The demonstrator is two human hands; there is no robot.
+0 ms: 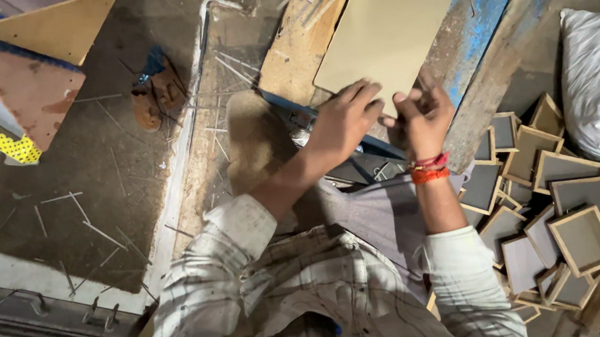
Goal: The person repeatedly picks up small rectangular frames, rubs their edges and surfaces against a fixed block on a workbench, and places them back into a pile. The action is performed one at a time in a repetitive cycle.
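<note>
- Head view: the left hand [342, 122] lies palm-down, fingers together, pressing on the near edge of a tan board [382, 38]; this grip is flat, not clamped around the board.
- The right hand [420, 118] has its grip closed on the same near edge, fingers curled over it.
- The tan board rests tilted on a worn wooden surface [294, 59] with a blue-painted edge.
- A heap of small framed square panels [555, 210] lies on the floor to the right.
- Thin sticks [98, 230] are scattered on the floor to the left.
</note>
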